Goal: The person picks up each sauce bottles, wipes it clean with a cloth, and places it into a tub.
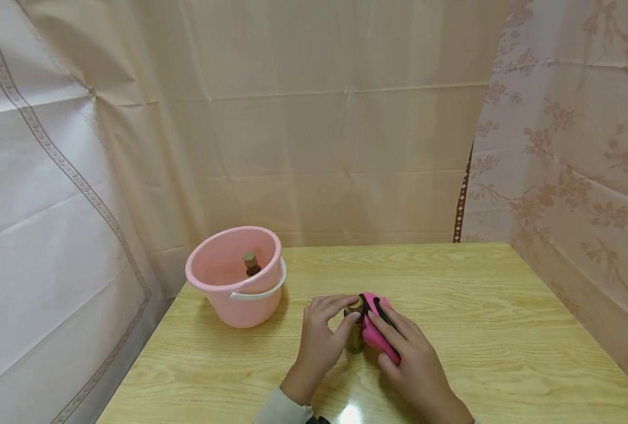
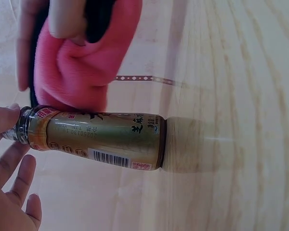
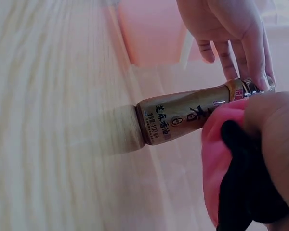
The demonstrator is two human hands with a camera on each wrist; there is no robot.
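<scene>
A small sesame oil bottle with a gold label and gold cap stands upright on the table. My left hand pinches it at the cap and neck between thumb and fingers. In the left wrist view the bottle's barcode side shows, and its base rests on the wood. My right hand holds a bunched pink and black cloth against the bottle's side near the neck. In the right wrist view the cloth covers part of the upper label.
A pink bucket with a pale handle stands on the table's left side. Inside it is a dark bottle with a gold cap. The wooden table reaches back to hanging beige curtains, with patterned cloth at right.
</scene>
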